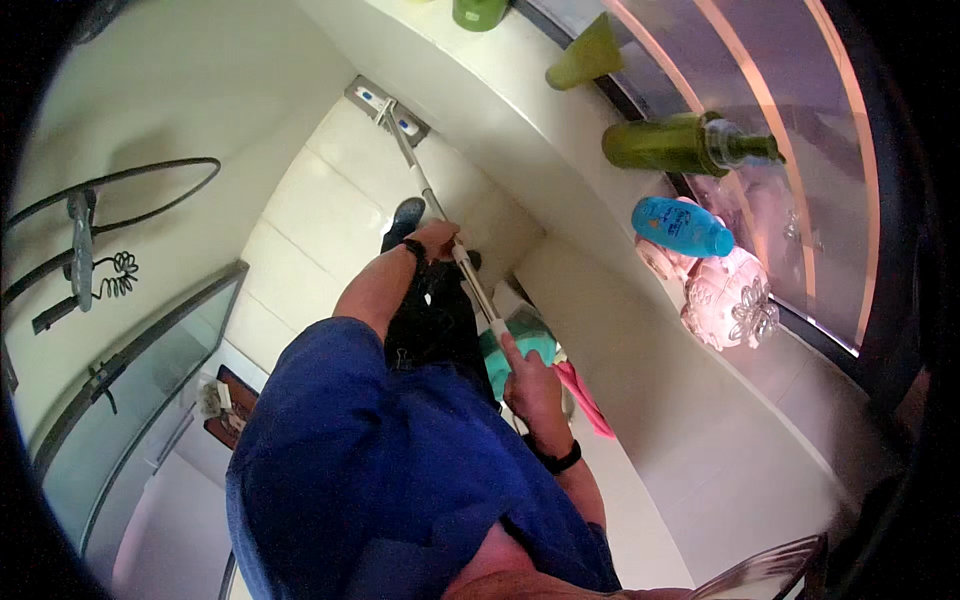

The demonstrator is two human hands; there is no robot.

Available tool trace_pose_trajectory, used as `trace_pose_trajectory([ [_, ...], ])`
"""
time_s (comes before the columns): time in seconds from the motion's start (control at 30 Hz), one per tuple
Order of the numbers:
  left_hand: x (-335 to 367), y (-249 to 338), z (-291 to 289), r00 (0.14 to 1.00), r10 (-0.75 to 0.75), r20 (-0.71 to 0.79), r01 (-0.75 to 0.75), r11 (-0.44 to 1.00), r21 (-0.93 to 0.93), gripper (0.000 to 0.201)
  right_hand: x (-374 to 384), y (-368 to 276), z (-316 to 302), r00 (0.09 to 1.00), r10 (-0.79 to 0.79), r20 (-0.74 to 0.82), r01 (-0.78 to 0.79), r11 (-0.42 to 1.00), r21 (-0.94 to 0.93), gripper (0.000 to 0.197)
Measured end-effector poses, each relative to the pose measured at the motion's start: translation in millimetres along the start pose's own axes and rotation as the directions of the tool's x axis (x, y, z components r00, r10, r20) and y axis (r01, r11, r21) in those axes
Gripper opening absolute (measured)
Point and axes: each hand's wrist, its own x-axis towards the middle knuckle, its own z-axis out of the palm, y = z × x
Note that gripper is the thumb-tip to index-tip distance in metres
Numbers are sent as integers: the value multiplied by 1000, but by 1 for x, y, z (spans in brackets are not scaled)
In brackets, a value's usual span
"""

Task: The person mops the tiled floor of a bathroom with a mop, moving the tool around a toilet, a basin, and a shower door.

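Note:
A flat mop with a long pale handle (421,178) reaches away from me across the tiles. Its wide grey mop head (388,110) lies on the floor in the far corner, against the base of the wall. My left hand (435,240) is closed around the middle of the handle. Higher up, my right hand (535,385) grips it near its top end, with the thumb along the shaft. Dark bands circle both wrists. Below my left hand, a dark shoe (408,215) stands on the floor.
A teal bucket or basin (520,345) and a pink cloth (583,398) are beside my right hand. Along the right ledge are a green pump bottle (665,147), blue bottle (682,226) and pink ornate container (728,300). At left are a shower fixture (82,250) and glass door (140,365).

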Motion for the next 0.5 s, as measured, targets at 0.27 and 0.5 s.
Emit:
trace_pose_trajectory([
  [0.27,-21,154,73,933,265,242,-198,943,-269,40,-144,44,-26,978,171,122,-151,977,-153,75],
  [0.5,-14,180,165,891,256,-376,-437,707,-556,20,-161,81,-11,984,151,95,-139,982,-125,70],
])
